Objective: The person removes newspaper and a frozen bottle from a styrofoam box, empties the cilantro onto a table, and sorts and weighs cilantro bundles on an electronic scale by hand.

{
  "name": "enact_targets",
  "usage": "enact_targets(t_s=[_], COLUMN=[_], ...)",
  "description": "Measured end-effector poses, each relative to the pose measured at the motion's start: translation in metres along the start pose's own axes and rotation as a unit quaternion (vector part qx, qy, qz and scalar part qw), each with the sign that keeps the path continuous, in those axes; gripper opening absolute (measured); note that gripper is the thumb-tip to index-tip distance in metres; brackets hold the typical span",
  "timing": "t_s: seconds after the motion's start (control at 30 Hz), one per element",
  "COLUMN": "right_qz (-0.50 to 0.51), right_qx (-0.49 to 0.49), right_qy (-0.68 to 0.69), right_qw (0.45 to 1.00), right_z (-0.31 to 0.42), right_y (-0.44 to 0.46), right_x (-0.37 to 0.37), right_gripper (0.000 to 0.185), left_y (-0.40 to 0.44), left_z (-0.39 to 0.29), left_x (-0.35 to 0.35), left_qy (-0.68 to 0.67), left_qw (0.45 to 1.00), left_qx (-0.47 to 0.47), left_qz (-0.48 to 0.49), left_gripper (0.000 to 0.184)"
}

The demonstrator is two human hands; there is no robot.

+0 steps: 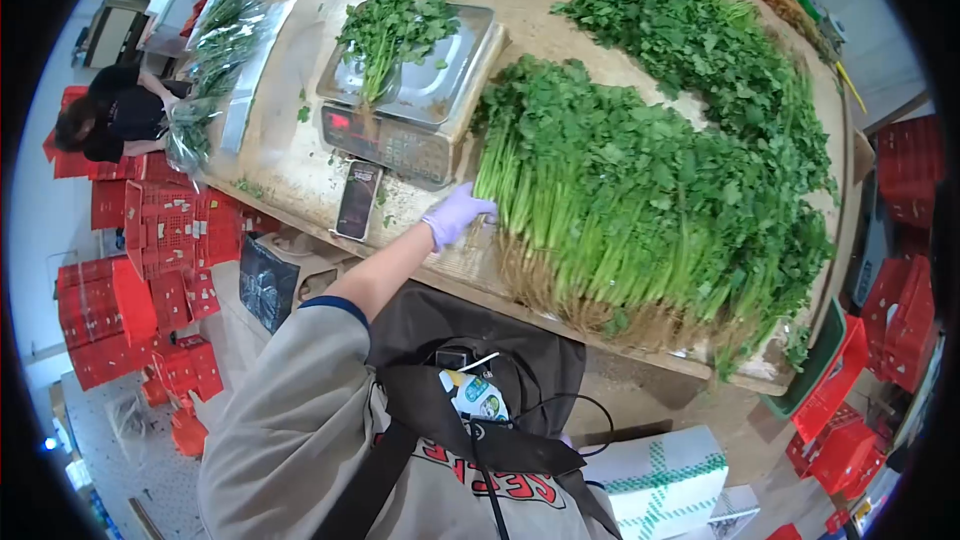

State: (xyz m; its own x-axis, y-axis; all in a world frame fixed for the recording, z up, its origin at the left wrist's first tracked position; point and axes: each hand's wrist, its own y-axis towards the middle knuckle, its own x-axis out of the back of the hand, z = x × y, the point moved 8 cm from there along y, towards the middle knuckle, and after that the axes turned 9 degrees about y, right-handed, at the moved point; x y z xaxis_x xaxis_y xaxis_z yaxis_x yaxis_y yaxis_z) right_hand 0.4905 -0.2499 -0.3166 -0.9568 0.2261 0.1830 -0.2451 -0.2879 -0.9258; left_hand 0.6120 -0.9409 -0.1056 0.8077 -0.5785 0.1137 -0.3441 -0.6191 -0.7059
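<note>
Just inside the table edge (468, 268), the left hand (460, 215) touches herbs (640, 205), grip unclear, with room toward the phone (357, 200)

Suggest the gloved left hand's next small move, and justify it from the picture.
Probably draw a few stems from the left edge of the large pile of greens: the left hand is right at them, and the scale bears just one smaller bunch.
</note>
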Motion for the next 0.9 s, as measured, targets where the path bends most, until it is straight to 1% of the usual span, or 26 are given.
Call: enact_targets(t_s=[0.03,0.07,0.1,0.17,0.2,0.27,0.3,0.33,0.37,0.4,0.47,0.5,0.57,0.6,0.63,0.67,0.7,0.73,0.77,0.83,0.87,0.9], right_qz=[0.02,0.04,0.053,0.067,0.068,0.068,0.067,0.062,0.058,0.053,0.043,0.04,0.04,0.04,0.039,0.038,0.035,0.029,0.024,0.011,0.007,0.001], right_qx=[-0.047,-0.065,-0.065,-0.06,-0.053,-0.041,-0.033,-0.027,-0.021,-0.017,-0.008,-0.004,0.0,-0.003,-0.003,0.001,0.002,0.005,0.007,0.007,0.009,0.012], right_qy=[0.045,0.073,0.092,0.124,0.138,0.161,0.173,0.184,0.192,0.199,0.202,0.201,0.189,0.177,0.166,0.154,0.144,0.136,0.128,0.106,0.096,0.09], right_qw=[0.998,0.994,0.992,0.988,0.987,0.984,0.982,0.981,0.979,0.978,0.978,0.979,0.981,0.983,0.985,0.987,0.989,0.99,0.991,0.994,0.995,0.996], right_z=[0.023,0.049,0.07,0.107,0.124,0.148,0.161,0.17,0.176,0.183,0.188,0.188,0.184,0.18,0.179,0.18,0.18,0.181,0.183,0.191,0.196,0.204], right_y=[-0.006,-0.007,-0.003,0.009,0.017,0.032,0.038,0.046,0.05,0.053,0.059,0.062,0.067,0.065,0.068,0.074,0.078,0.081,0.082,0.08,0.078,0.076], right_x=[-0.034,-0.066,-0.094,-0.143,-0.162,-0.192,-0.203,-0.211,-0.219,-0.223,-0.225,-0.224,-0.221,-0.217,-0.213,-0.208,-0.203,-0.198,-0.193,-0.183,-0.179,-0.174], right_gripper=[0.025,0.025,0.024,0.024,0.024,0.024,0.023,0.023,0.023,0.023,0.023,0.023,0.023,0.022,0.022,0.022,0.022,0.022,0.022,0.022,0.022,0.022], left_y=[0.004,0.01,0.012,0.003,0.0,-0.006,-0.006,-0.012,-0.018,-0.018,-0.018,-0.014,-0.016,-0.015,-0.01,-0.009,-0.006,0.012,0.016,0.009,0.021,0.005], left_z=[0.009,0.018,0.023,0.017,0.021,0.02,0.024,0.015,-0.001,-0.009,-0.01,-0.005,0.0,0.007,0.017,0.019,0.028,0.039,0.049,0.062,0.073,0.072], left_x=[-0.001,-0.003,-0.003,-0.001,0.0,0.01,0.015,0.024,0.032,0.04,0.046,0.049,0.047,0.045,0.042,0.038,0.034,0.024,0.016,0.008,-0.004,-0.001], left_qy=[-0.016,-0.03,-0.021,0.012,0.033,0.093,0.095,0.201,0.3,0.294,0.346,0.266,0.173,0.185,0.157,0.16,0.109,0.084,0.048,0.0,-0.023,-0.032], left_qw=[0.999,0.998,0.998,0.996,0.995,0.986,0.986,0.955,0.905,0.904,0.907,0.908,0.951,0.933,0.95,0.953,0.955,0.938,0.93,0.955,0.951,0.948], left_qx=[0.001,0.003,0.004,-0.074,-0.068,-0.091,-0.094,-0.147,-0.202,-0.217,-0.171,-0.261,-0.204,-0.242,-0.211,-0.207,-0.224,-0.274,-0.29,-0.251,-0.254,-0.262], left_qz=[0.029,0.059,0.056,-0.039,-0.063,-0.1,-0.102,-0.163,-0.222,-0.222,-0.168,-0.192,-0.153,-0.194,-0.167,-0.154,-0.159,-0.193,-0.22,-0.16,-0.175,-0.18], left_gripper=[0.033,0.03,0.03,0.03,0.03,0.042,0.042,0.049,0.056,0.056,0.065,0.064,0.062,0.061,0.062,0.062,0.062,0.061,0.06,0.058,0.057,0.056])
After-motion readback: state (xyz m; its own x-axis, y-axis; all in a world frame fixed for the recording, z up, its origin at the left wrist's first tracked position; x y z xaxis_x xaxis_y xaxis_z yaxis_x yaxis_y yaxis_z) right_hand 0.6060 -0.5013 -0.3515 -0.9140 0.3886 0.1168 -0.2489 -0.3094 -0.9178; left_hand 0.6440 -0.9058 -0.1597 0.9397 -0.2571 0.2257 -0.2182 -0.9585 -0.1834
